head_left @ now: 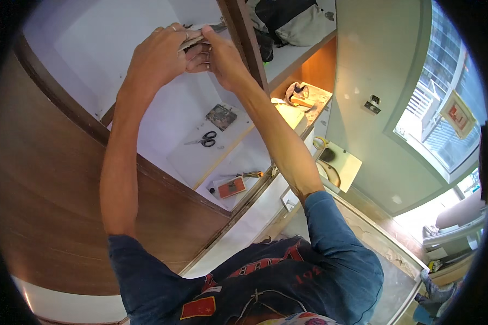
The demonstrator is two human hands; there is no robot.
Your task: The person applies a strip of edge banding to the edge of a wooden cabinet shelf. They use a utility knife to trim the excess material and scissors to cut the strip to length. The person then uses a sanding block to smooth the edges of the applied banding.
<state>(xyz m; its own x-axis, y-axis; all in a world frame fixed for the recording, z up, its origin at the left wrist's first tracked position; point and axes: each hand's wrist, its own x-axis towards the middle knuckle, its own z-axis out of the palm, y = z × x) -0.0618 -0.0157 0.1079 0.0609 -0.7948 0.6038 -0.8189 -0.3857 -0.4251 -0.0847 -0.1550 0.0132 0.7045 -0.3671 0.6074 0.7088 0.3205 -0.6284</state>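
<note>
Grips a thin, pale piece at its edges with left hand and right hand, up inside the white-lined cabinet; cannot tell its full shape. Has below, on the cabinet's base, a mottled grey square, black-handled scissors, a screwdriver and a red box.

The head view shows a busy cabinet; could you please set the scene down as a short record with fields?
Left grip: on a thin piece, mostly hidden by fingers
Right grip: on the same piece, thumb uppermost
Place: white-lined cabinet with brown frame
Inside, left of the yellow strip: scissors, dark square piece
Inside, right of it: screwdriver, red flat box
Far right: window
Unclear: what the held piece is
</note>
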